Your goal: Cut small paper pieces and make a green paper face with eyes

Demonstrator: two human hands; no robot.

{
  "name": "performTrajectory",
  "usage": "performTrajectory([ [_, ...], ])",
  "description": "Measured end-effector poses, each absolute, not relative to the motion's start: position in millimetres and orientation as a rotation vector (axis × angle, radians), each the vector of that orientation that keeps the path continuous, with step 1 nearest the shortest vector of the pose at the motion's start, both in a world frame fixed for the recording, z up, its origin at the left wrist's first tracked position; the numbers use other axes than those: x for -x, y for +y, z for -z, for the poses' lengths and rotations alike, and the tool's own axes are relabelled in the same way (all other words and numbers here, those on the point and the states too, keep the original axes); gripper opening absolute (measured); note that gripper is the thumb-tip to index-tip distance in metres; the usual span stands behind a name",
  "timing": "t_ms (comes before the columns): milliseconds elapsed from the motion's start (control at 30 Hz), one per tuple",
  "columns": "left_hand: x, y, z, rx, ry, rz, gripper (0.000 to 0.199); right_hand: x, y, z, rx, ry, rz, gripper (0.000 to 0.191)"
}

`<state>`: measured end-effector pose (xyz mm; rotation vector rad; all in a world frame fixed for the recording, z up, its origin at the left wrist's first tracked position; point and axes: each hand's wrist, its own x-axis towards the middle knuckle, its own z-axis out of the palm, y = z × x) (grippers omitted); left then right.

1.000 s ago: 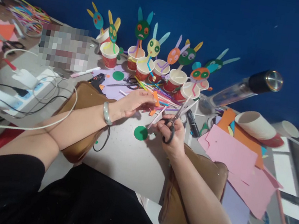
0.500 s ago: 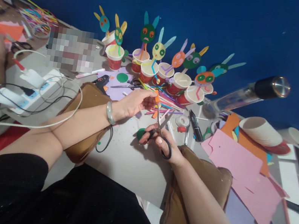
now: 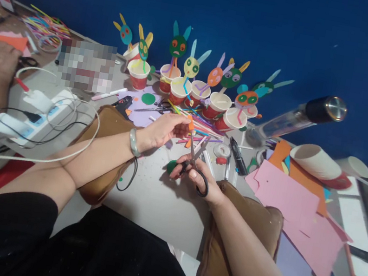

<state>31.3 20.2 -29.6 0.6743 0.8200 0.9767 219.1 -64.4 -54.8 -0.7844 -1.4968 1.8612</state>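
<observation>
My left hand [image 3: 164,131] is closed in a pinch on a small piece of orange paper [image 3: 191,123], with a bangle on the wrist. Just to the right, my right hand [image 3: 199,173] grips a pair of black-handled scissors [image 3: 196,153], fingers in the loops. The blades are spread apart and point up toward the orange paper; whether a blade touches it I cannot tell. A green paper circle [image 3: 171,166] lies beside my right fingertips. Coloured pipe cleaners or sticks [image 3: 203,125] and a roll of tape [image 3: 221,150] are on the table behind my hands.
Several paper cups [image 3: 180,91] with paper bunny faces stand along the blue wall. Brown cushions [image 3: 240,241] lie under both forearms. At right are a clear bottle [image 3: 282,121] and pink paper [image 3: 286,188]. A power strip [image 3: 42,116] with cables and another person's hand [image 3: 0,57] are at left.
The view has shifted slightly. My hands keep nearly the same pose, with the scissors still spread near the orange paper. The other person's hand at left has moved over the orange sheet.
</observation>
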Motion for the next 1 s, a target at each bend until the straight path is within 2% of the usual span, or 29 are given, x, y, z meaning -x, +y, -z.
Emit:
performTrajectory([
  [1000,-29.6,22.0,32.4,-0.674,0.813,-0.983,0.013,-219.2,-63.2,57.1,0.805,-1.503,-1.848,0.056],
])
